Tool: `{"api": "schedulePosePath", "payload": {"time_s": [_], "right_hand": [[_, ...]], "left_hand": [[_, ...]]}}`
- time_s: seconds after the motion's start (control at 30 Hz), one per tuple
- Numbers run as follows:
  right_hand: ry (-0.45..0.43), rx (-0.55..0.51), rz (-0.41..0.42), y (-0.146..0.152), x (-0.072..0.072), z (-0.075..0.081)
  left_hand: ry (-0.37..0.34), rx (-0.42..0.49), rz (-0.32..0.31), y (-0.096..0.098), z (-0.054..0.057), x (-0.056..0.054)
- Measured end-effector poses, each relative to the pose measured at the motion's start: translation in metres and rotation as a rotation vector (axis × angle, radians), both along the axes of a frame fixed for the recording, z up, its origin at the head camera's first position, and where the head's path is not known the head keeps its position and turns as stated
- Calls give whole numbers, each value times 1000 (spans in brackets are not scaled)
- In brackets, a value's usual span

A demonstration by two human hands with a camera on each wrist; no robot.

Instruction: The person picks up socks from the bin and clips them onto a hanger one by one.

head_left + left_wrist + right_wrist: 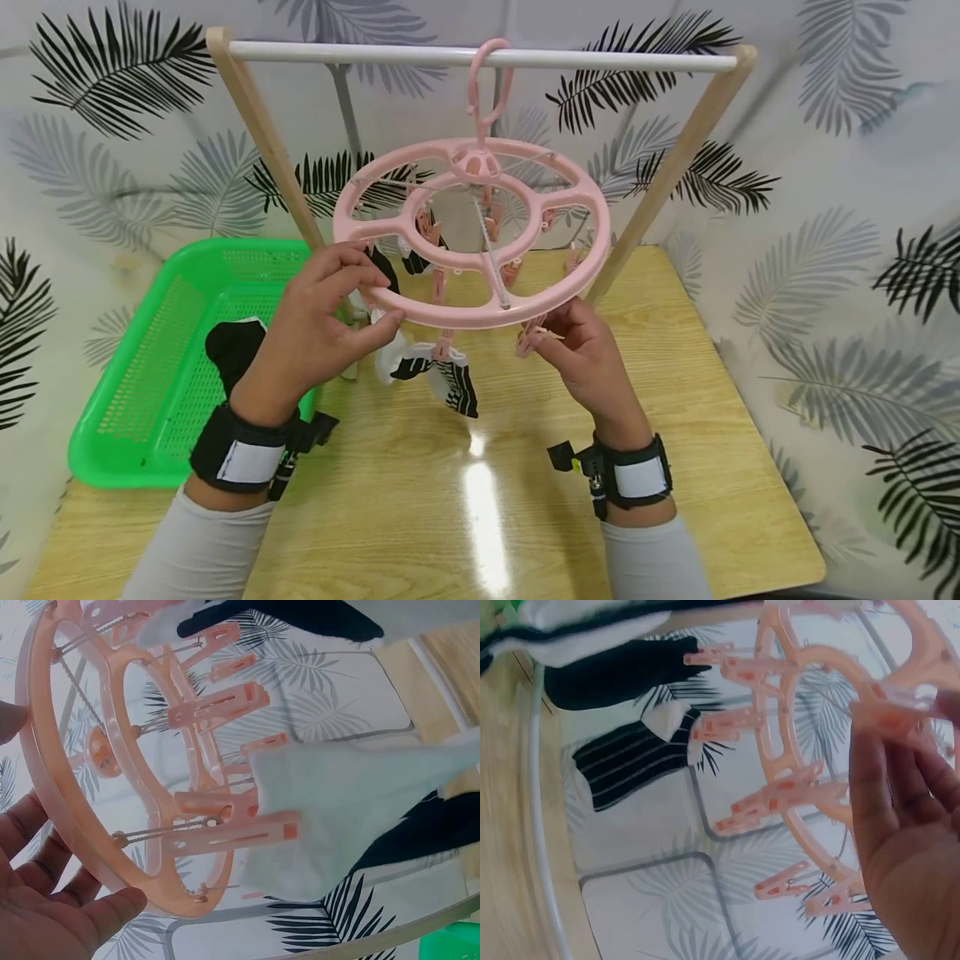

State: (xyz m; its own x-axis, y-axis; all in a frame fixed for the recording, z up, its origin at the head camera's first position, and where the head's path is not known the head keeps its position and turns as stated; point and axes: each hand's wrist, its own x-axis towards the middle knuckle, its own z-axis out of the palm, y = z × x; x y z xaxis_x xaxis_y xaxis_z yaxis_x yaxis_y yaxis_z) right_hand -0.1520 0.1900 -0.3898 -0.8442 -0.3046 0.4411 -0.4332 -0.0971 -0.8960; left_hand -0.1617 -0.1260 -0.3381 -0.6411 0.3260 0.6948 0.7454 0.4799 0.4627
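head view: left hand (318, 321) partly hides a green basket (180, 371).

Round pink two-ring hanger (450, 315), hooked over a white rail (360, 54), pink peg (531, 335) just below its near rim.

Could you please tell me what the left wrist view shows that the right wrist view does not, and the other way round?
Only the left wrist view shows the left hand, holding the rim of the pink rack, and a corner of the green basket.

Only the right wrist view shows the right hand, pinching a pink clip, and the striped sock.

Both show part of the rack, other clips and the leaf-patterned wall.
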Motion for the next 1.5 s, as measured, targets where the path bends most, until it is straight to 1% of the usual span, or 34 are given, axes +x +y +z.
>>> {"api": "schedulePosePath", "payload": {"time_s": [0.13, 0.23, 0.33, 0.43, 0.53, 0.6, 0.7, 0.8, 0.93, 1.0, 1.03, 1.1, 1.2, 1.23, 1.3, 1.37, 1.4, 1.5], "right_hand": [[23, -20, -60, -5, 1, -4], [-11, -50, -88, -7, 4, -7], [-25, -79, -106, -10, 5, -9], [-22, -95, -133, -12, 6, -11], [-11, -97, -155, -12, 7, -12], [1, -100, -158, -12, 8, -12], [23, -103, -147, -11, 8, -12], [34, -93, -142, -11, 8, -12], [32, -72, -148, -11, 7, -14], [28, -66, -156, -11, 7, -16], [27, -67, -158, -10, 7, -17], [30, -66, -163, -10, 7, -18], [46, -57, -173, -9, 8, -19], [51, -53, -177, -9, 9, -18], [56, -49, -184, -9, 9, -17], [59, -46, -188, -9, 10, -16], [57, -49, -185, -9, 10, -17], [54, -49, -178, -9, 10, -17]], "left_hand": [[17, -7, 10, -1, -2, 0], [45, -11, 18, -2, -5, 0], [64, -5, 38, -3, -7, 1], [61, 36, 84, -7, -11, 4], [26, 106, 172, -12, -14, 7], [-13, 159, 234, -17, -17, 9], [-102, 223, 304, -27, -21, 8], [-242, 294, 359, -38, -26, 6], [-454, 431, 422, -57, -35, -1], [-522, 473, 441, -68, -40, -6], [-553, 470, 454, -74, -42, -9], [-606, 416, 475, -87, -46, -15], [-719, 301, 477, -108, -53, -25], [-756, 247, 476, -116, -56, -29], [-822, 158, 462, -132, -63, -36], [-873, 88, 454, -148, -74, -43], [-886, 44, 464, -156, -81, -45], [-912, -62, 527, -180, -107, -48]]}}
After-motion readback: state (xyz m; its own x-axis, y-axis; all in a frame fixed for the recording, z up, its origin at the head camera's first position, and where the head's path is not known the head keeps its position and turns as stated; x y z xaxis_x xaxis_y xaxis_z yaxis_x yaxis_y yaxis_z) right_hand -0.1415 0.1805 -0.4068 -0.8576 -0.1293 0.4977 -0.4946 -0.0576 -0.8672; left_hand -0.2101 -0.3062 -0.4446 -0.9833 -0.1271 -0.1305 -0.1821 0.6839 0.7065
